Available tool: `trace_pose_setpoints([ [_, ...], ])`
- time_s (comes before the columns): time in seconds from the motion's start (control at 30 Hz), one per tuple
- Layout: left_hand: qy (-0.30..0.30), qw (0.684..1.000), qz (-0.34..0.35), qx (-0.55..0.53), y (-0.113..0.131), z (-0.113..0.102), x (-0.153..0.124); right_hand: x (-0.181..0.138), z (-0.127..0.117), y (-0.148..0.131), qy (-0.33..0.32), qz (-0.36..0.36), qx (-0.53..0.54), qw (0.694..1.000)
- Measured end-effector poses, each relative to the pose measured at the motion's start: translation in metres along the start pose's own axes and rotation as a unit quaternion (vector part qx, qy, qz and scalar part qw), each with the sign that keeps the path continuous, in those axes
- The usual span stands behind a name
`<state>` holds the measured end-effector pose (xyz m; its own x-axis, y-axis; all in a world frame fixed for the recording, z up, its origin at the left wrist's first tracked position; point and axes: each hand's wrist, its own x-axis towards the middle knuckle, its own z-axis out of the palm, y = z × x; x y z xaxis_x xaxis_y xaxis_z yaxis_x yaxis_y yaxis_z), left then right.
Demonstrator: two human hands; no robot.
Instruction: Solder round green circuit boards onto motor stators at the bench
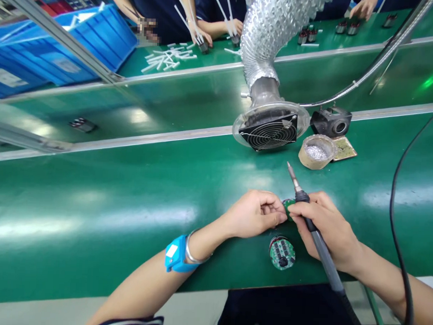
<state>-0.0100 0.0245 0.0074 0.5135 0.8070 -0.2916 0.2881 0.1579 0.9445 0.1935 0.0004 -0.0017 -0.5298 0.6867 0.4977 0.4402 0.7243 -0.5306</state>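
Note:
My left hand (259, 214) pinches the left edge of a small green circuit board (288, 207), most of which is covered by fingers. My right hand (329, 230) is closed around a soldering iron (321, 254), whose tip points up and away, clear of the board. The right thumb and fingertips also touch the board's right side. Just below, towards me, a round circuit board (282, 253) with black components lies face up on the bench, with reddish wire at its left edge. A blue wrist strap (179, 254) circles my left wrist.
A fume fan (270, 131) on a foil duct (267, 36) hangs beyond my hands. Beside it are a tub of solder (317, 152), a sponge tray (345, 149) and an iron stand (331, 122). The iron's black cable (394, 197) loops at right. Co-workers' hands work across the conveyor (161, 106).

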Motion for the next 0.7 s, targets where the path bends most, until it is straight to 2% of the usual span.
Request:
trace_pose_setpoints([
  [0.13,0.107,0.985,0.1,0.089,-0.005,0.013,-0.007,-0.011,0.002,0.003,0.055,-0.027,-0.005,0.998],
  [0.23,0.123,0.966,0.155,0.165,-0.002,0.017,-0.009,-0.015,-0.006,0.0,0.091,-0.021,-0.01,0.996],
  [0.37,0.127,0.952,0.146,0.238,0.006,0.018,-0.008,-0.022,-0.026,-0.008,0.101,0.01,-0.002,0.995],
  [0.53,0.118,0.933,0.13,0.315,0.012,0.02,-0.006,-0.03,-0.05,-0.023,0.065,0.042,-0.001,0.997],
  [0.7,0.112,0.928,0.135,0.329,0.013,0.02,-0.005,-0.03,-0.054,-0.032,0.026,0.04,0.034,0.998],
])
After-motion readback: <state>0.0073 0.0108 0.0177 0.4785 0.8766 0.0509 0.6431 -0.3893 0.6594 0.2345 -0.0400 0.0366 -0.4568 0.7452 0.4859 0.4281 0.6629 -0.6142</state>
